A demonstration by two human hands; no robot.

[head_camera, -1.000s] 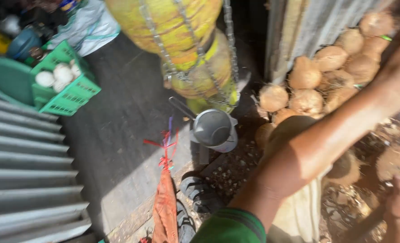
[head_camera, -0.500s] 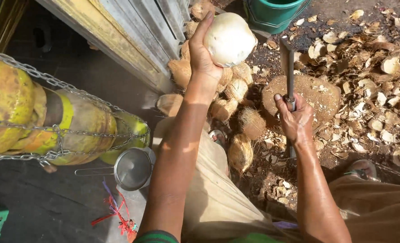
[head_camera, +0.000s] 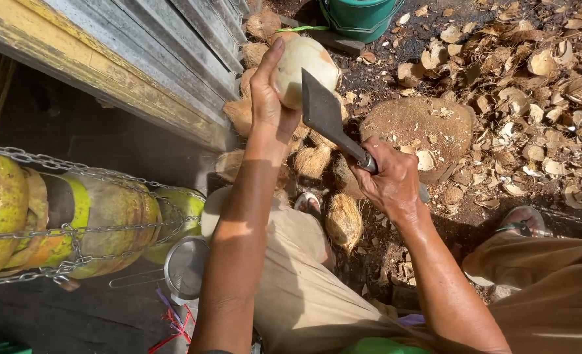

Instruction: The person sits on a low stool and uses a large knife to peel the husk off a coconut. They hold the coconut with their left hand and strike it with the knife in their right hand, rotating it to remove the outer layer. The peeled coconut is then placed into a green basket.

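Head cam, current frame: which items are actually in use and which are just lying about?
In use:
left hand gripping the pale husked coconut
right hand holding the cleaver, blade against the coconut
round chopping block just below

Lying about:
brown coconuts by the wall
shell scraps on the ground
green bucket
metal strainer
chained yellow-green cylinders

Sunlit dirt ground (head_camera: 396, 262) strewn with husk chips (head_camera: 533, 59) on my right; grey corrugated metal wall (head_camera: 173, 39) far left.
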